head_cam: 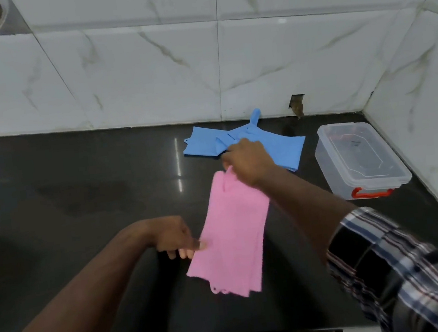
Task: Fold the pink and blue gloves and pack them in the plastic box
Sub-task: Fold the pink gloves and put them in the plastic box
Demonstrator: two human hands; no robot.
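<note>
Pink gloves, stacked flat, stretched between both hands above the dark counter. Right hand grips the finger end at the far top; fingers curled round the glove tips. Left hand pinches the near left edge of the gloves, thumb and fingers closed on the material, about midway down the cuff part. Cuff end hangs loose toward the near edge of the counter, below and right of the left hand. Gloves run diagonally, finger end far, cuff end near; whether the cuff end touches the counter, cannot tell.

Blue gloves lie flat on the counter by the back wall, just beyond the right hand, partly hidden by it. They overlap each other in a spread shape, one finger pointing up against the tiled wall. Neither hand touches them as far as visible.

Plastic box sits on the counter at the right, near the corner of the walls, lid on, red latch at its near end. Box is apart from both hands and from the pink gloves, just right of the blue gloves. Plaid sleeves on both arms.
</note>
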